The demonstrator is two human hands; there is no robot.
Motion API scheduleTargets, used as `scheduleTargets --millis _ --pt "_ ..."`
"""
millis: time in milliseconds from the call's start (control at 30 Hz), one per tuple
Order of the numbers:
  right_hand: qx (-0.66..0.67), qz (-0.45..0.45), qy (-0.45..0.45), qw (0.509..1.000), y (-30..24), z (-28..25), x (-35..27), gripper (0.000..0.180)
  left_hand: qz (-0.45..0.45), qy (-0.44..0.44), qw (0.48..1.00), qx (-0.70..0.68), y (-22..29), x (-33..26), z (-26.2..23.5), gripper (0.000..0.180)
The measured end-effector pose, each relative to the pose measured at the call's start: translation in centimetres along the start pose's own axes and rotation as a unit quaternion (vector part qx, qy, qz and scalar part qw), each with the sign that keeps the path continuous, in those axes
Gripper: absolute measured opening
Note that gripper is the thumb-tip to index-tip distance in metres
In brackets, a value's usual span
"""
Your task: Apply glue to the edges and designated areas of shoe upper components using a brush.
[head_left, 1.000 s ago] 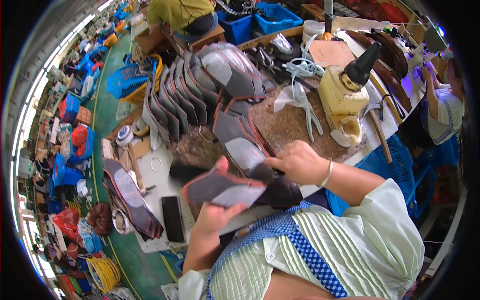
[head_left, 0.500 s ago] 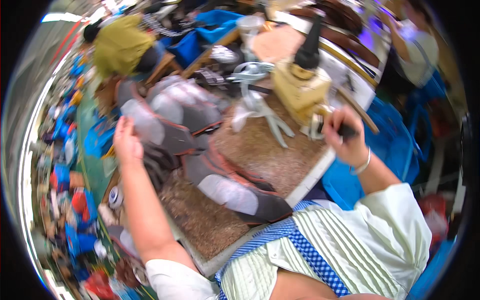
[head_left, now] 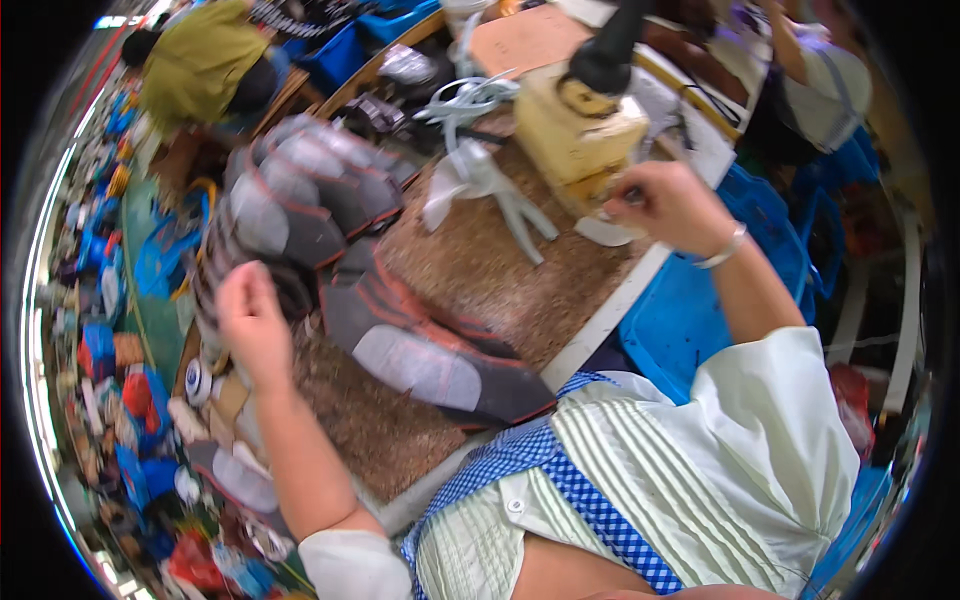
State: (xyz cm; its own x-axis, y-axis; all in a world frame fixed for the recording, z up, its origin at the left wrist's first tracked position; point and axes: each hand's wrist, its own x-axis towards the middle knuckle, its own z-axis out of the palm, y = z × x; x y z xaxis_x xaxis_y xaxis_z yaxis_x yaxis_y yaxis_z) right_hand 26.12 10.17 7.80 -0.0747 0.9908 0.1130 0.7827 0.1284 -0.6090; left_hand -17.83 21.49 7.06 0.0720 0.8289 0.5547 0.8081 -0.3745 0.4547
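My right hand [head_left: 672, 207] is closed around a small dark thing, perhaps a handle end, beside a yellowish plastic container [head_left: 575, 135] with a black top. Just under those fingers lies a white curved piece [head_left: 603, 232]. My left hand [head_left: 255, 325], slightly blurred, has its fingers drawn together at the near side of a row of overlapping shoe uppers [head_left: 262, 217]. What it may hold is hidden. These uppers are dark grey with orange edging and pale patches. Another upper of the same sort [head_left: 420, 365] lies between my arms on the brown, worn work board [head_left: 480, 285].
White strips [head_left: 520, 225] and a pale cord coil [head_left: 468, 103] lie beyond the uppers. A blue bin [head_left: 665, 320] stands right of the board. One person in olive [head_left: 200, 65] is at the far left, another person [head_left: 825, 95] at the far right. Clutter fills the left floor.
My left hand has come away from the upper it touched, its fingers now drawn together. My right hand has turned over beside the container. The whole view has shifted a little.
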Motion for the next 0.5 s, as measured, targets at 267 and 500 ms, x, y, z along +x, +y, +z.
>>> scheduleTargets --millis 267,500 --pt "0.252 0.156 -0.018 0.955 1.1 -0.8 -1.1 0.013 -0.279 -0.047 0.887 -0.365 8.4 -13.6 0.0 0.048" --pt "0.272 -0.192 -0.129 0.934 -13.7 12.2 7.1 0.025 -0.378 -0.028 0.818 -0.433 7.3 -14.3 2.1 0.046"
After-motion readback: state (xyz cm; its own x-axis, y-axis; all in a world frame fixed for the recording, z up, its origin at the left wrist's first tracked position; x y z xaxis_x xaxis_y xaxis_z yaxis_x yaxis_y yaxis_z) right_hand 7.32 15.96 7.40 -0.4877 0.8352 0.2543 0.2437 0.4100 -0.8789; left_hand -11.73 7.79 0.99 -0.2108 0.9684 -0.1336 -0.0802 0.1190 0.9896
